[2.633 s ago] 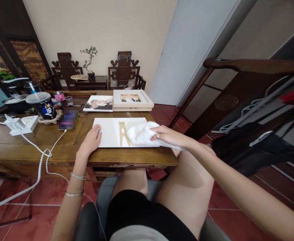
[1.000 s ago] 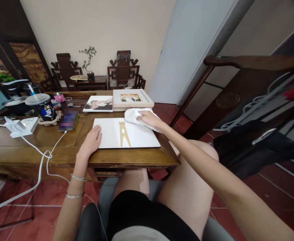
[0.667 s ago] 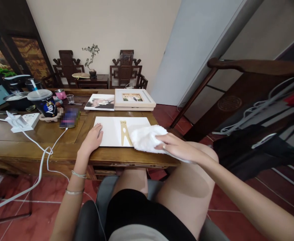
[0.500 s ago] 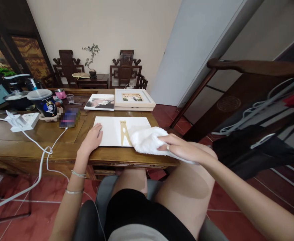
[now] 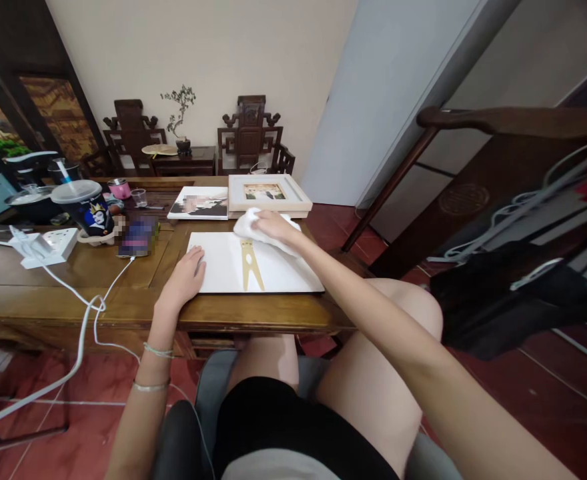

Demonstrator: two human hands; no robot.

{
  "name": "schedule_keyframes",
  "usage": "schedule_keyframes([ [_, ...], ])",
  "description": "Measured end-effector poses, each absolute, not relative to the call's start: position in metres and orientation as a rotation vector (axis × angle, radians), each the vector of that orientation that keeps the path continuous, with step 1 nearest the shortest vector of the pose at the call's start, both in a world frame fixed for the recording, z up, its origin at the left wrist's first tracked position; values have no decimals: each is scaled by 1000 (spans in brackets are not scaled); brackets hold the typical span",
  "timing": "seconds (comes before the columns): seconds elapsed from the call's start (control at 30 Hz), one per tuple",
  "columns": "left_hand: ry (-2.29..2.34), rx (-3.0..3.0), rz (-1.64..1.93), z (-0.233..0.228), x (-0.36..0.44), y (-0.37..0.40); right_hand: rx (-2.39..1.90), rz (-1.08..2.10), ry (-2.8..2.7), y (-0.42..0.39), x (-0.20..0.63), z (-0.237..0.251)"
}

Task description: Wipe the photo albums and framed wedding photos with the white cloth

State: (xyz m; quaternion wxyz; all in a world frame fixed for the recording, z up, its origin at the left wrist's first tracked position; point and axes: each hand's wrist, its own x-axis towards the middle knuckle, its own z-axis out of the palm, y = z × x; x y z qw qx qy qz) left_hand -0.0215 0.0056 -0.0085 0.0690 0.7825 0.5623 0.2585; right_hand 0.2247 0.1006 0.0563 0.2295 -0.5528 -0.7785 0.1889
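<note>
A white board (image 5: 221, 267) with a gold stand strip (image 5: 249, 263) lies flat on the wooden table (image 5: 73, 293) in front of me. My left hand (image 5: 184, 279) rests flat on the board's left edge, fingers spread. My right hand (image 5: 269, 227) presses a white cloth (image 5: 247, 223) onto the board's far edge, near the top of the gold strip. Just beyond the cloth sits a cream picture frame (image 5: 266, 193).
A photo print (image 5: 198, 203) lies left of the frame. Farther left are a phone (image 5: 136, 237), a lidded black cup (image 5: 84, 207), a white power strip (image 5: 46, 243) with trailing cables, and small jars. A dark wooden rack (image 5: 498, 200) stands at right.
My right hand has swept the cloth from the board's near right corner up to its far edge. The left hand has stayed put on the board.
</note>
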Motion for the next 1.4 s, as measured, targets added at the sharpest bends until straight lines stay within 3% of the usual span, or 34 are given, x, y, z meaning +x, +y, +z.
schedule_keyframes([
  [0.23, 1694, 2357, 787, -8, -22, 6, -1451, 386, -2379, 102, 186, 62],
  [0.7, 1690, 2348, 817, -12, -22, 5, -1726, 148, -2282, 79, 311, 39],
  [0.87, 1696, 2347, 811, -11, -22, 5, -1645, 63, -2455, 73, 284, 42],
  [1.17, 1679, 2356, 810, -10, -23, 7, -1485, 180, -2590, 99, 190, 64],
  [1.4, 1677, 2335, 818, -10, -23, 5, -1548, 198, -2565, 98, 214, 65],
])
